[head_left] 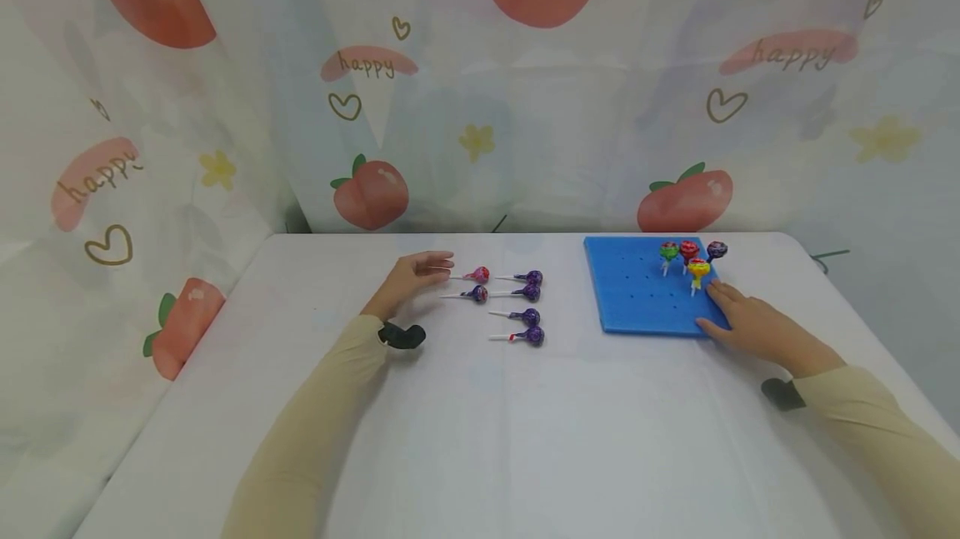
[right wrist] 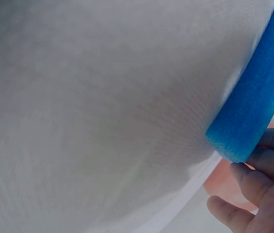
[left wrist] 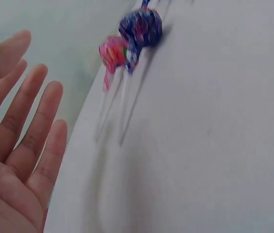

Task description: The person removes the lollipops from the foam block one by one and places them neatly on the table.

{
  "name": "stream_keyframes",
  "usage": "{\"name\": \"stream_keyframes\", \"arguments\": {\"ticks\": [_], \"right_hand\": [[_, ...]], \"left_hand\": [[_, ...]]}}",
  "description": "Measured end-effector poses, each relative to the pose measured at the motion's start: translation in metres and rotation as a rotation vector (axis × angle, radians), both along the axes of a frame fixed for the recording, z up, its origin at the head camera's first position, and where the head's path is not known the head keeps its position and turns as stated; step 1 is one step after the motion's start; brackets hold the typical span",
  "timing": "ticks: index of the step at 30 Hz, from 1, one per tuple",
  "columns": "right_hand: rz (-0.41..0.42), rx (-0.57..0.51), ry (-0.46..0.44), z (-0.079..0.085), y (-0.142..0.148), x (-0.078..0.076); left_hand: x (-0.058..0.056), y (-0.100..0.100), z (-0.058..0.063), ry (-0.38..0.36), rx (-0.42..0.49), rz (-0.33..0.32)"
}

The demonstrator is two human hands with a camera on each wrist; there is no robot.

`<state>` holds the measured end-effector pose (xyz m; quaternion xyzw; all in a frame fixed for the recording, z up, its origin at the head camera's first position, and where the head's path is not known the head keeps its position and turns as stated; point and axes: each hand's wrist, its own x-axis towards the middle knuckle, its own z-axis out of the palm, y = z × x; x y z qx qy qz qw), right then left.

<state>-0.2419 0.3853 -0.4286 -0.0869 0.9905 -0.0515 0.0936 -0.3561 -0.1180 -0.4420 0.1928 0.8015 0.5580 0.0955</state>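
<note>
The biggest thing is the white table [head_left: 457, 439], and a flat blue square board that looks like foam [head_left: 618, 310] sits on it, over to the right. The person's right hand [head_left: 761, 329] rests at the board's near right corner; its fingers are stretched out, touch the edge and seem to steady it. The left hand [head_left: 408, 279] is over on the left, with its fingers loose and apart. It holds nothing, and it is near the stick of a round lollipop in a shiny pink wrapper [head_left: 480, 275]. That one lies flat, and so do a round dark blue lollipop [head_left: 477, 295] just beside it and four round purple lollipops [head_left: 531, 317] in a row to the right. Four more stand up in the board's far right part: a round green lollipop [head_left: 669, 251], a round red lollipop [head_left: 687, 250], a round yellow lollipop [head_left: 698, 270] and a round dark purple lollipop [head_left: 717, 250]. I'd say the job is not half done: four are in, six are left. The board's tiny dark holes [head_left: 632, 296] without sticks seem to leave room.
</note>
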Motion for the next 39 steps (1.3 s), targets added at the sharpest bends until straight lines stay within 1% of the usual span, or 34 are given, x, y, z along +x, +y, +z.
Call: {"name": "stream_keyframes", "arguments": {"ticks": [2, 6, 9, 12, 20, 23, 26, 28, 30, 32, 36, 39], "right_hand": [[0.0, 0.001, 0.002, 0.0, 0.0, 0.0], [0.005, 0.01, 0.014, -0.001, 0.001, 0.001], [0.012, 0.012, 0.023, -0.001, 0.001, 0.001], [0.01, 0.013, 0.019, -0.001, 0.001, 0.001], [0.001, 0.004, 0.015, 0.0, 0.001, 0.001], [-0.001, 0.002, 0.012, -0.001, 0.002, 0.0], [-0.002, 0.005, 0.01, -0.002, 0.002, 0.0], [0.001, 0.008, 0.013, -0.002, 0.003, 0.0], [0.001, 0.011, 0.013, -0.002, 0.002, 0.001], [0.0, 0.015, 0.012, -0.002, 0.002, 0.002], [0.0, 0.021, 0.016, 0.0, 0.001, 0.003], [-0.001, 0.023, 0.02, 0.001, 0.0, 0.003]], "left_hand": [[0.001, 0.006, 0.004, -0.004, 0.051, 0.017], [0.002, 0.022, 0.01, -0.002, 0.117, 0.038], [0.004, 0.037, 0.015, -0.006, 0.14, 0.047], [0.004, 0.055, 0.02, -0.009, 0.158, 0.038], [0.006, 0.108, 0.035, 0.031, 0.184, -0.027], [0.013, 0.127, 0.047, 0.037, 0.187, -0.071], [0.023, 0.147, 0.061, 0.039, 0.175, -0.114], [0.029, 0.16, 0.066, 0.052, 0.165, -0.134], [0.029, 0.174, 0.064, 0.053, 0.172, -0.144], [0.027, 0.19, 0.056, 0.054, 0.177, -0.14], [0.021, 0.219, 0.041, 0.033, 0.188, -0.133], [0.022, 0.236, 0.037, 0.023, 0.178, -0.123]]}}
